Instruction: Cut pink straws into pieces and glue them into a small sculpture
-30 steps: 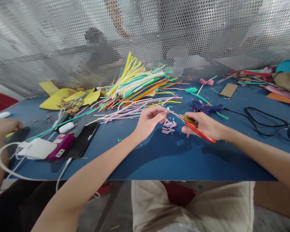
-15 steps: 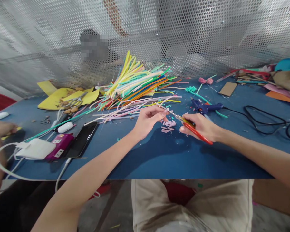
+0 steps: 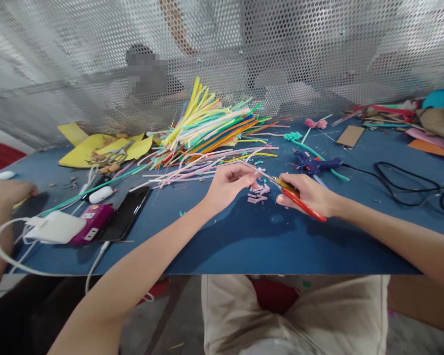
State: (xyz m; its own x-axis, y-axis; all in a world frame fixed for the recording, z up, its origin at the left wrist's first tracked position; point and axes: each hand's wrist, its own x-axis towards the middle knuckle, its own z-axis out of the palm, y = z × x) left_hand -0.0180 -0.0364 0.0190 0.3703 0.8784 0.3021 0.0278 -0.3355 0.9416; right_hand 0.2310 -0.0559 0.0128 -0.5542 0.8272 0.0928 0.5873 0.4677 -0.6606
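My left hand [image 3: 229,185] is closed in a pinch on a lilac pipe cleaner [image 3: 250,155], whose held part is mostly hidden by the fingers. Scissors with red and yellow handles [image 3: 304,204] are in my right hand [image 3: 313,191], fingers wrapped about the grips. Their metal blades [image 3: 266,175] point up and left, reaching the left fingertips. Just below the blades lies a small heap of short lilac pieces [image 3: 258,196]. Behind the left hand, long lilac and pink stems [image 3: 192,172] are spread on the blue table [image 3: 244,246].
A large multicoloured pipe-cleaner bundle [image 3: 210,123] lies at the back. A blue glue gun [image 3: 314,163] with a black cord is on the right. Leftward are a phone [image 3: 128,214], a white charger [image 3: 61,227], and another person's hand [image 3: 18,191]. Perforated metal [image 3: 281,59] stands behind.
My hands stay in nearly the same place, the scissors still at the left fingertips. The other person's hand at the far left has shifted slightly right.
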